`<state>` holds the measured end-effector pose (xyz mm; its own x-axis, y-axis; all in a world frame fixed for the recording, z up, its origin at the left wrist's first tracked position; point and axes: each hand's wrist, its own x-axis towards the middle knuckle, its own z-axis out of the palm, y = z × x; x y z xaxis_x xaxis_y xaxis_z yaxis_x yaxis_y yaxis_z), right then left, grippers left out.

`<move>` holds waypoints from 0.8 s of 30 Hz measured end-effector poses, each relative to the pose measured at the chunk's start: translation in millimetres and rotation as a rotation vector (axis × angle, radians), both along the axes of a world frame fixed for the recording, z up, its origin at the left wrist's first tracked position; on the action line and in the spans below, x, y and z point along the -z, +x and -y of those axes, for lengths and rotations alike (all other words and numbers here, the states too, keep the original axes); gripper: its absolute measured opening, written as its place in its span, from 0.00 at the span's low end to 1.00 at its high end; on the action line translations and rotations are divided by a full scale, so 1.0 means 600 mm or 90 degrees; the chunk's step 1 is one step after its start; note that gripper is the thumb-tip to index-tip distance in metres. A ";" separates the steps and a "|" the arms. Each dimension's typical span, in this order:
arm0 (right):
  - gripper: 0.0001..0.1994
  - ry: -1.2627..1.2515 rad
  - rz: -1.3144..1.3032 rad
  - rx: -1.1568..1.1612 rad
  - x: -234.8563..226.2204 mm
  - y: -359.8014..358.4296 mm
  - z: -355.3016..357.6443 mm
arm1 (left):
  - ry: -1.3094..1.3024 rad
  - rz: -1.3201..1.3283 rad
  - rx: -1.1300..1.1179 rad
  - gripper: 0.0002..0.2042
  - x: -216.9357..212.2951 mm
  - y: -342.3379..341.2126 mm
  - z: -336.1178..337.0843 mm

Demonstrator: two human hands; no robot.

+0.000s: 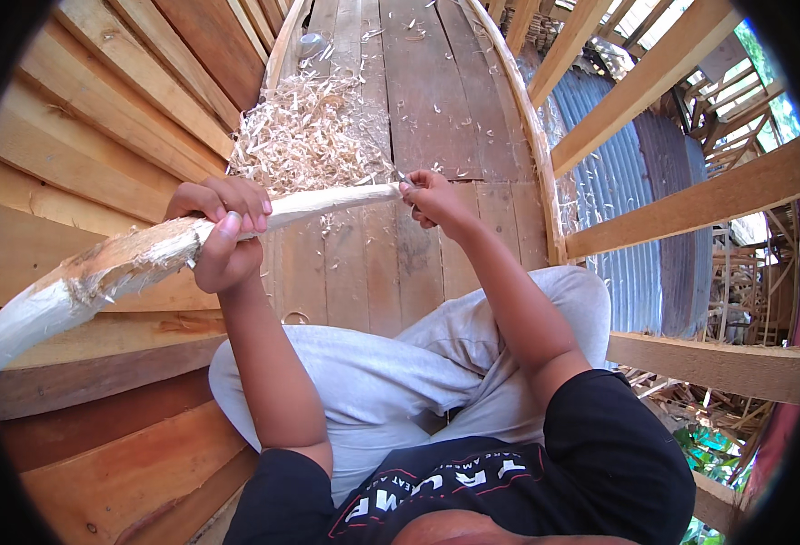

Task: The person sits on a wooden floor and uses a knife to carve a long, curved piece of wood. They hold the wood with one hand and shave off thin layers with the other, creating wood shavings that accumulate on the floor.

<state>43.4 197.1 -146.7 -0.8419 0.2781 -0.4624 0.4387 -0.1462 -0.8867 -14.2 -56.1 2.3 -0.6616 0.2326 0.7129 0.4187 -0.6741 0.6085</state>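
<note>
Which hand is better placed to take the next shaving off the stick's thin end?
Probably the right hand: it sits at the tip of the stick, apparently gripping a small blade. The left hand is wrapped around mid-stick.

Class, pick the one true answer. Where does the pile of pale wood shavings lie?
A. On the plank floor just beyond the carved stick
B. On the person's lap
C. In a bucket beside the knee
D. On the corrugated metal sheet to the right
A: the wood shavings lie heaped on the plank floor, just past the stick gripped by the left hand.
</note>
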 end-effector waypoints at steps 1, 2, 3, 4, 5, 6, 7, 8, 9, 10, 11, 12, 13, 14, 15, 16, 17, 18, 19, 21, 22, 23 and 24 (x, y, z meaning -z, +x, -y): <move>0.10 -0.011 0.003 -0.025 -0.001 0.007 0.011 | -0.004 0.007 0.022 0.06 0.005 -0.002 -0.008; 0.11 -0.022 0.004 -0.050 -0.001 0.011 0.015 | -0.012 -0.006 0.031 0.06 0.007 -0.006 -0.015; 0.13 0.043 0.038 -0.072 0.005 0.011 0.012 | -0.016 -0.003 0.032 0.06 0.007 -0.009 -0.021; 0.16 0.108 0.073 -0.094 0.014 0.009 0.006 | -0.021 0.000 0.034 0.06 0.007 -0.011 -0.025; 0.19 0.174 0.106 -0.116 0.007 0.009 0.006 | -0.025 0.002 0.036 0.06 0.005 -0.012 -0.029; 0.27 0.227 0.191 -0.124 -0.001 0.012 0.007 | -0.037 0.017 0.032 0.07 0.001 -0.009 -0.033; 0.28 0.236 0.192 -0.120 -0.008 0.019 0.010 | -0.051 0.021 0.023 0.08 -0.002 -0.007 -0.039; 0.29 0.247 0.189 -0.118 -0.024 0.026 0.018 | -0.064 0.022 0.011 0.08 -0.009 -0.006 -0.045; 0.30 0.257 0.187 -0.115 -0.045 0.032 0.029 | -0.077 0.023 0.001 0.09 -0.013 -0.006 -0.050; 0.29 0.320 0.131 -0.127 -0.070 0.038 0.044 | -0.088 0.036 0.017 0.09 -0.018 -0.005 -0.054; 0.29 0.381 0.074 -0.143 -0.105 0.043 0.067 | -0.100 0.050 0.030 0.09 -0.024 -0.001 -0.053; 0.29 0.443 0.018 -0.155 -0.123 0.049 0.076 | -0.110 0.066 0.047 0.09 -0.027 0.002 -0.056; 0.28 0.441 0.021 -0.127 -0.109 0.049 0.074 | -0.081 0.057 0.048 0.09 -0.021 0.004 -0.058; 0.28 0.439 0.021 -0.097 -0.082 0.047 0.069 | -0.052 0.045 0.050 0.09 -0.012 0.005 -0.061; 0.27 0.435 0.021 -0.067 -0.057 0.044 0.066 | -0.024 0.034 0.052 0.09 -0.004 0.006 -0.063; 0.27 0.455 0.023 -0.057 -0.036 0.042 0.060 | 0.015 0.054 0.015 0.09 0.003 0.006 -0.068; 0.27 0.474 0.023 -0.048 -0.032 0.042 0.061 | 0.053 0.074 -0.024 0.09 0.009 0.007 -0.072; 0.27 0.493 0.024 -0.038 -0.028 0.045 0.061 | 0.091 0.093 -0.062 0.09 0.014 0.008 -0.075; 0.26 0.495 0.025 -0.047 -0.024 0.051 0.063 | 0.094 0.083 -0.043 0.08 0.020 0.005 -0.072; 0.26 0.506 0.021 -0.069 -0.086 0.067 0.078 | 0.106 0.059 -0.007 0.08 0.025 -0.008 -0.061; 0.26 0.521 0.003 -0.100 -0.113 0.068 0.088 | 0.094 0.044 0.001 0.08 0.022 -0.006 -0.062; 0.25 0.536 -0.007 -0.134 -0.136 0.074 0.102 | 0.083 0.037 0.008 0.08 0.023 0.004 -0.061; 0.25 0.550 -0.018 -0.170 -0.146 0.078 0.111 | 0.072 0.031 0.014 0.07 0.024 0.013 -0.060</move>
